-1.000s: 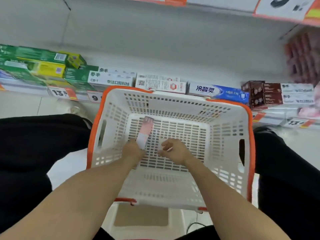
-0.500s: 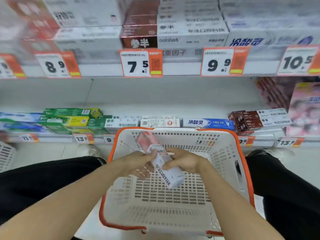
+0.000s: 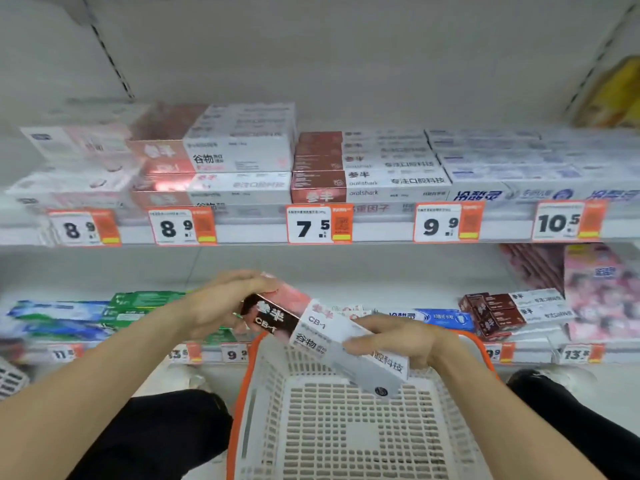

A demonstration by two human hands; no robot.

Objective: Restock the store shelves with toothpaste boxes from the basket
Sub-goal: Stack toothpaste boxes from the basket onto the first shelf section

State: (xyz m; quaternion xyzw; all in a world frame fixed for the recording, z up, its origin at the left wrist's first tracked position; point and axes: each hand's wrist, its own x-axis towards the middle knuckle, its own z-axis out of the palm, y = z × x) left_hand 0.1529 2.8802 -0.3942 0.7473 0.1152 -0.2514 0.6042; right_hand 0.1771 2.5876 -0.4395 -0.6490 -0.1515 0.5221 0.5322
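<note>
Both hands grasp one toothpaste box point(image 3: 325, 332) at centre frame, above the basket point(image 3: 346, 427). The right hand point(image 3: 398, 341) wraps its lower-right white end; the left hand point(image 3: 221, 303) pinches its upper-left dark end. The box's long axis slants from lower right to upper left, toward the shelf point(image 3: 242, 233) of matching boxes beyond, nearer the left hand.

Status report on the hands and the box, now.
Both hands gripping: left hand, right hand on toothpaste box. Box tilted above basket. Nothing between it and the shelves.
</note>
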